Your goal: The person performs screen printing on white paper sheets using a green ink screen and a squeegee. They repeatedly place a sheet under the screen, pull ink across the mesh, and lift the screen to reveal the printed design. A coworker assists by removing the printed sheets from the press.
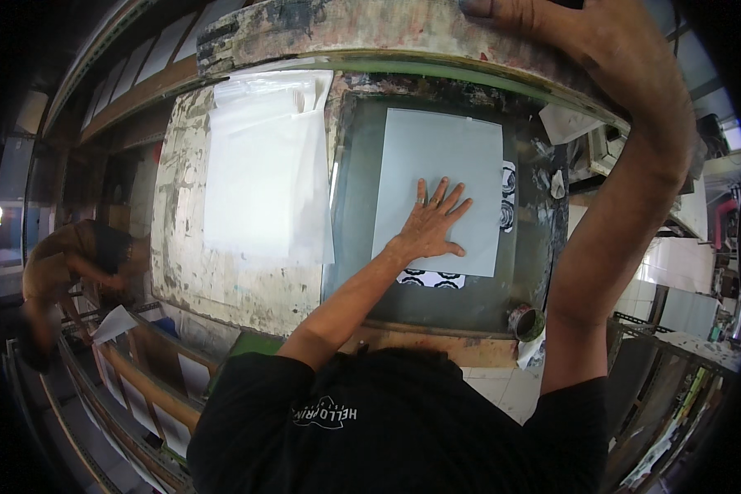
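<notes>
My left hand [430,224] lies flat with spread fingers on a pale grey-blue sheet [440,148]. The sheet rests on a dark, smooth work surface [354,206]. Black ring-like patterns on white [508,198] show past its right and lower edges. High at the upper right, my right hand [609,49] grips a paint-stained wooden frame [337,33], its thumb against the face. The fingers behind the frame are out of sight. A green strip [436,66] runs along the frame's lower edge.
A stack of white sheets [263,181] lies on the stained board [181,247] to the left. An open can [524,321] stands at the table's near right corner. Racks holding paper [152,379] stand lower left, where another person [78,263] bends over. More shelving [675,362] is at right.
</notes>
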Demonstrator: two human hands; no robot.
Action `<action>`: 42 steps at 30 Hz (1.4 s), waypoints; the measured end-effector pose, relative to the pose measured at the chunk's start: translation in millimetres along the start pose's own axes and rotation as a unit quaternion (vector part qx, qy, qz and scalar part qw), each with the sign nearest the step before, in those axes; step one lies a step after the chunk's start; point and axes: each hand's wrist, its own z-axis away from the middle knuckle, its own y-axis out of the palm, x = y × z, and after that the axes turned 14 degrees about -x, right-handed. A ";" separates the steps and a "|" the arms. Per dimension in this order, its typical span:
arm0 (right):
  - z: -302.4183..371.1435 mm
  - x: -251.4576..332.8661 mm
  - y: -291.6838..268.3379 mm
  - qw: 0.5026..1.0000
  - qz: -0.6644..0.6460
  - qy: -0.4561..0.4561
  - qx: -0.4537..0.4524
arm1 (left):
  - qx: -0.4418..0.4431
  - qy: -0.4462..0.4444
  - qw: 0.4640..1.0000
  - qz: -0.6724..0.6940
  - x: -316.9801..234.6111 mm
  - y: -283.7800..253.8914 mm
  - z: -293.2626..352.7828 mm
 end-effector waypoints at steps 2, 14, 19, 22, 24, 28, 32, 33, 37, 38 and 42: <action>2.5 -2.9 3.2 1.000 -0.012 -0.010 -0.024 | 0.007 0.005 1.000 -0.005 -3.4 -2.9 3.7; 16.8 14.8 7.8 0.991 0.070 -0.107 -0.044 | 0.033 0.008 0.999 -0.012 -6.5 -7.2 13.2; 12.5 -11.1 5.9 0.998 0.010 -0.055 -0.031 | 0.048 0.018 0.999 -0.010 -9.0 -10.3 12.7; 22.7 5.0 6.7 0.998 0.036 -0.045 -0.026 | 0.040 0.016 0.999 0.003 -8.7 -13.2 14.2; 26.7 19.9 0.9 0.999 0.050 -0.004 0.011 | -0.064 0.034 0.997 0.012 -10.8 -18.4 19.2; 61.0 0.9 7.1 0.992 0.087 -0.072 -0.054 | -0.309 -0.107 0.898 0.294 -33.7 -90.6 42.3; 144.2 2.9 45.4 0.989 0.060 -0.107 -0.085 | -0.585 -0.175 0.594 0.523 -63.0 -164.1 91.4; 168.7 10.1 54.3 0.995 0.067 -0.063 -0.048 | -0.585 -0.190 0.582 0.531 -75.6 -193.0 104.4; 227.9 4.9 97.5 1.000 0.005 0.017 -0.017 | -0.439 -0.304 0.682 0.500 -36.2 -129.2 190.2; 242.1 -0.6 110.5 0.998 -0.025 0.056 -0.006 | -0.415 -0.315 0.693 0.499 -32.5 -113.5 206.2; 291.0 -32.9 165.2 0.975 -0.039 0.163 0.143 | -0.419 -0.249 0.843 0.227 -1.2 -62.0 242.2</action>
